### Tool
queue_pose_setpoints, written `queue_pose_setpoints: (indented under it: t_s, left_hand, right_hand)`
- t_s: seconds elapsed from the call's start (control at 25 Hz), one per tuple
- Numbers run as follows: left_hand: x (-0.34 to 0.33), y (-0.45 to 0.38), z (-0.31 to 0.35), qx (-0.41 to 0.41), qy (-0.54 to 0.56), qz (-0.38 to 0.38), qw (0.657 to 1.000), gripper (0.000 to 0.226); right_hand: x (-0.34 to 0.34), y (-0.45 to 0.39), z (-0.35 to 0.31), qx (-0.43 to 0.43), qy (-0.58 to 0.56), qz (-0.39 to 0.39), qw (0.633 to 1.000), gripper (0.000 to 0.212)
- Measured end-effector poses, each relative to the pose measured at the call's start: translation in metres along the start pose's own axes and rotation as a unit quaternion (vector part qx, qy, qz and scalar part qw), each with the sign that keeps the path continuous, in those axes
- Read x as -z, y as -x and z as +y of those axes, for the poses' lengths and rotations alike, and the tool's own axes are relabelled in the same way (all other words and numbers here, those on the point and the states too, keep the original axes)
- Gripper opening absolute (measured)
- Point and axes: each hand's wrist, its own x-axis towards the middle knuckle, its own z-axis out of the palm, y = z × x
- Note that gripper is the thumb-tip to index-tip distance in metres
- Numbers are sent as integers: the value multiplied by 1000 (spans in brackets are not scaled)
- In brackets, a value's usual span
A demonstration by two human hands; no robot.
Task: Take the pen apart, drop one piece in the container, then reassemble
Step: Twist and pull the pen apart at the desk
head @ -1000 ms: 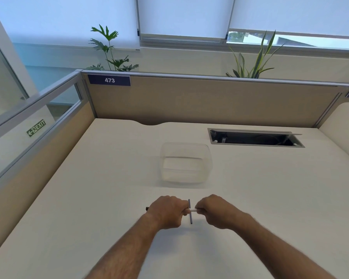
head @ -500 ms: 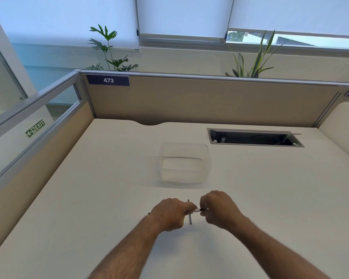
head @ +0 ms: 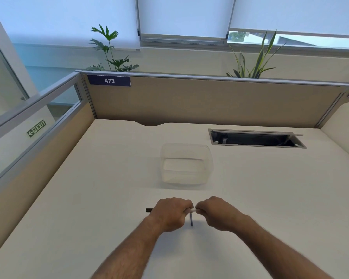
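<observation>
Both hands met low over the cream desk, knuckles up and nearly touching. Curled into a loose fist, the left hand was wrapped around the pen, whose dark end stuck out past the hand on the far left side. Between the two hands only a short white stretch of the pen showed. Fingers of the right hand were pressed together on that white part, pinching it from the right. A thin dark-blue piece hung down from the left hand's grip, roughly upright, crossing the pen at a right angle; whether it touched the desk could not be told. Beyond the hands, well apart from them, a clear plastic container stood on the desk with nothing visible inside it. Farther back and to the right lay an open cable hatch set into the desk surface.
</observation>
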Motion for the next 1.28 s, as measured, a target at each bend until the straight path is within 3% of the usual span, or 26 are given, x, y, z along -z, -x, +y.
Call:
queue_pose_setpoints:
  t_s: [0.44,0.68,0.84,1.12,1.24,1.28]
  left_hand:
    - [7,-7,4,-4,-13,12,1000,21]
    - [12,-9,6,-2,15,-3,1000,23]
    - [16,-10,8,-1,36,-20,999,24]
    - [16,-10,6,1,51,-36,998,27]
    - [14,-10,6,4,39,-31,999,26]
    - [14,-10,6,6,35,-29,999,26]
  right_hand:
    - [-3,1,-2,0,81,112,990,21]
    - [-4,8,-1,43,121,189,973,24]
    - [-4,11,0,53,130,212,967,34]
    - [-9,13,5,81,117,227,963,30]
    - [-4,13,2,23,77,230,970,20]
    - [-2,13,0,-2,53,205,977,28]
